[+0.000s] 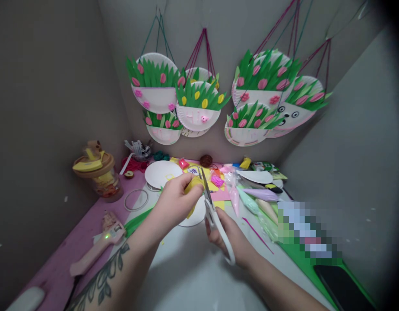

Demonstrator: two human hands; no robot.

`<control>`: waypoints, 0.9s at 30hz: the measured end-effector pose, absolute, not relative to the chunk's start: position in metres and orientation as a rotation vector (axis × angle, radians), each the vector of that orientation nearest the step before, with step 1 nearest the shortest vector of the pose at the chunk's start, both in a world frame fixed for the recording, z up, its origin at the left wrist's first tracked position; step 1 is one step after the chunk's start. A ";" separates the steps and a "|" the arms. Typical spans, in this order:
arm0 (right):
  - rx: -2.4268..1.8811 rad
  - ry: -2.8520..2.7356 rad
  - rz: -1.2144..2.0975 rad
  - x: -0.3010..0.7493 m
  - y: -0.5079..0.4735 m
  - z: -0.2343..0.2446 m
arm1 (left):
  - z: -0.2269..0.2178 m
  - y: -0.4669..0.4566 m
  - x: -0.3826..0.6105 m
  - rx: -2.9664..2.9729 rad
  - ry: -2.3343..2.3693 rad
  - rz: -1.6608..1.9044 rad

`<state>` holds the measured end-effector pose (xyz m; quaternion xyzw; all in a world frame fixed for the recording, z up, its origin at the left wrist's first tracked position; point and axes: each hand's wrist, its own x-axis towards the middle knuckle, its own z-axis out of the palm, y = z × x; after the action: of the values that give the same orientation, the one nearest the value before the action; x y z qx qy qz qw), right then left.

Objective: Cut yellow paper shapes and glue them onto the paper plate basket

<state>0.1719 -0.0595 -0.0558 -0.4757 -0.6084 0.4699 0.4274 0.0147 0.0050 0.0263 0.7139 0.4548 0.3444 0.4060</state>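
My left hand (183, 194) pinches a piece of yellow paper (193, 185) above the middle of the table. White-handled scissors (211, 211) are in my right hand (227, 233), with the fingers in the handle loops. The blades (205, 183) point up and away, slightly parted, right beside the yellow paper. Whether they touch the paper I cannot tell. Under my hands lies a white paper plate (189, 221), partly covered by them. Another white plate (163, 174) is farther back on the left.
A pink glue gun (99, 248) with a green light lies at left, near a lidded cup (99, 172). Piping bags (249, 201) of coloured material lie at right, with a dark phone-like slab (343, 287) nearer me. Decorated plate baskets (201, 106) hang on the back wall.
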 end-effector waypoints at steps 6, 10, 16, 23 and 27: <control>-1.189 -1.535 1.204 0.171 -0.059 -0.052 | 0.027 0.006 0.008 1.879 1.115 0.831; -1.198 -1.515 1.221 0.172 -0.059 -0.053 | 0.029 0.006 0.006 1.879 1.119 0.824; -1.208 -1.498 1.263 0.174 -0.058 -0.053 | 0.032 0.006 0.004 1.852 1.138 0.813; -1.227 -1.460 1.306 0.175 -0.057 -0.053 | 0.036 0.007 0.003 1.845 1.159 0.803; -1.218 -1.438 1.339 0.176 -0.057 -0.055 | 0.037 0.007 0.003 1.807 1.150 0.796</control>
<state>0.1764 -0.0568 -0.0552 -0.4822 -0.5693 0.5301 0.4030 0.0031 0.0072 0.0367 0.7193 0.4579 0.3169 0.4153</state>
